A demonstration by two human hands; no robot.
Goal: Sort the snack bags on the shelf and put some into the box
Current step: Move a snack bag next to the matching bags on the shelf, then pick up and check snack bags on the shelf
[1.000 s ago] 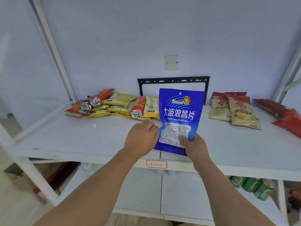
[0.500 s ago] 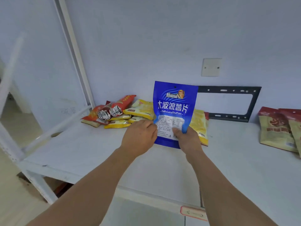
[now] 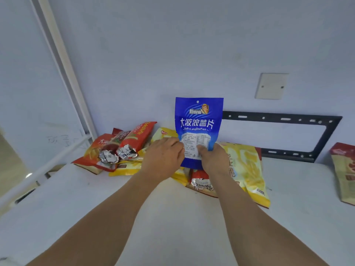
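An upright blue snack bag [image 3: 198, 120] with white lettering is held over the white shelf [image 3: 172, 212]. My left hand [image 3: 163, 158] grips its lower left edge and my right hand [image 3: 212, 160] pinches its lower right part, thumb on the white label. Just behind and below it lies a heap of red bags [image 3: 132, 139] and yellow bags [image 3: 247, 169] against the back wall. No box is in view.
A black metal bracket [image 3: 284, 120] and a white wall plate [image 3: 271, 85] are fixed to the back wall. A white shelf upright [image 3: 63, 64] stands at the left. Another red and tan bag [image 3: 343, 169] lies at the right edge.
Both hands have carried the blue bag left and deeper onto the shelf, up to the red and yellow heap. The view has closed in and turned left.
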